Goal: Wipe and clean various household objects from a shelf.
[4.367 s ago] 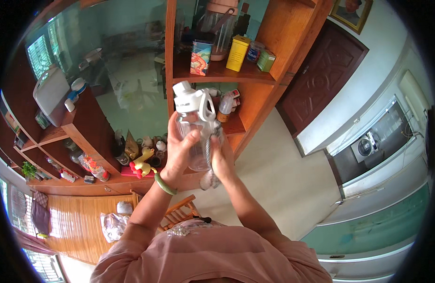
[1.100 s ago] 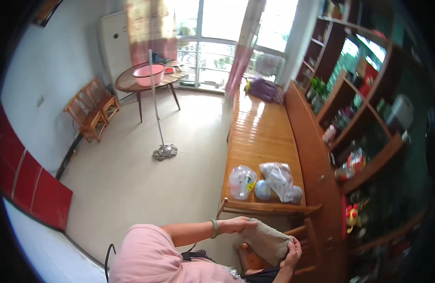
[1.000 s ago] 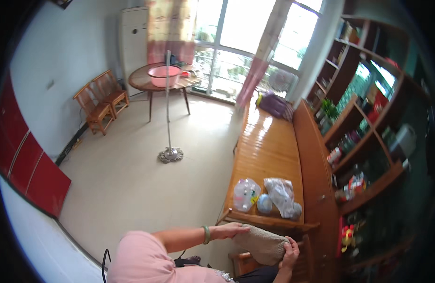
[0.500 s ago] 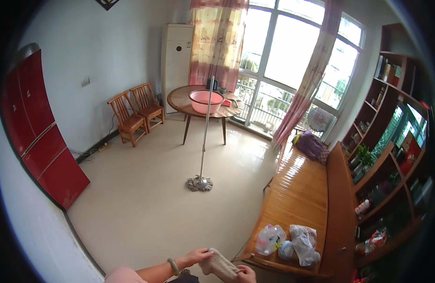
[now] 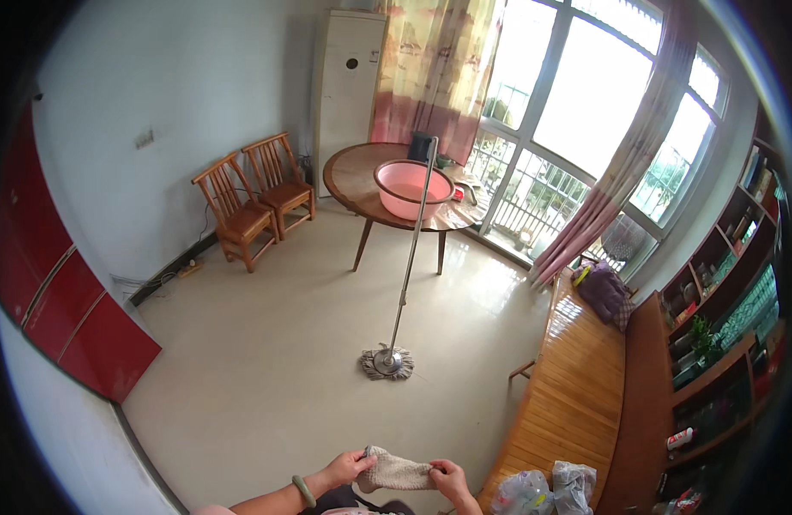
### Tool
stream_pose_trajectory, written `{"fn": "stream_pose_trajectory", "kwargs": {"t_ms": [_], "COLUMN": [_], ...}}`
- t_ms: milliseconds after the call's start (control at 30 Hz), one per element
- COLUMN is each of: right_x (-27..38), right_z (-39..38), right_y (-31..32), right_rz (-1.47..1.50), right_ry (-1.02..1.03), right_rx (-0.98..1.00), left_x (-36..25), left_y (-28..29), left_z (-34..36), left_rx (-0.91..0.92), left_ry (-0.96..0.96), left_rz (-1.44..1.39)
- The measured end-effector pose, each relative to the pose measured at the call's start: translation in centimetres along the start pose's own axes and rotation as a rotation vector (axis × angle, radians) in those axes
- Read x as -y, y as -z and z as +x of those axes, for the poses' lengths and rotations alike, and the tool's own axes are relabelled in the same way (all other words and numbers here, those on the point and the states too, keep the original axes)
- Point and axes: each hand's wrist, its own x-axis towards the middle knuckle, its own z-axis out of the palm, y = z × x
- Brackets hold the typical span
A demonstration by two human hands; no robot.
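Observation:
A cream knitted sock (image 5: 399, 471) is stretched sideways between my two hands, low in the view. My left hand (image 5: 350, 465), with a pale green bangle (image 5: 304, 491) on its wrist, pinches the sock's left end. The right end is gripped by the fingers of my right hand (image 5: 448, 478). A rounded part of the sock bulges down close to my left fingers. Beneath it, dark clothing and part of my lap show.
Ahead, a mop (image 5: 387, 362) leans against a round wooden table (image 5: 349, 176) bearing a pink basin (image 5: 400, 202). Two wooden chairs (image 5: 280, 193) stand by the left wall. A wooden bench (image 5: 555, 403) on the right holds plastic bags (image 5: 523, 493), near shelves (image 5: 713, 283).
The sock has swung from a slant to nearly level, and my right hand has risen. The view has shifted, so the room's things sit differently in it.

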Motion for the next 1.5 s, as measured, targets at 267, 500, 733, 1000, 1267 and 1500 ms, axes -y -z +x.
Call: {"fn": "stream_pose_trajectory", "kwargs": {"t_ms": [267,500,733,1000,1267,1500], "right_x": [2.9,14.8,25.8,32.8,34.5,28.6], "right_z": [13.9,32.1,50.1,74.3,82.5,86.2], "right_y": [1.1,0.6,-3.2,-10.2,-5.0,3.9], "right_rz": [0.056,-0.020,-0.148,-0.261,-0.170,-0.126], "right_ry": [-0.005,0.138,0.227,0.001,-0.238,-0.395], "right_rx": [-0.125,-0.008,0.046,-0.418,-0.654,-0.842], "left_x": [-6.2,-20.7,-32.6,-46.3,-58.8,-63.9], "left_y": [5.8,11.4,21.4,35.0,38.4,37.1], "left_z": [13.6,21.3,28.5,38.4,49.4,61.1], "left_rx": [0.042,-0.192,-0.406,-0.387,-0.042,0.191], "left_ry": [-0.225,-0.325,-0.510,-0.642,-0.551,-0.459], "left_rz": [0.186,0.072,-0.005,-0.172,-0.138,-0.017]}}
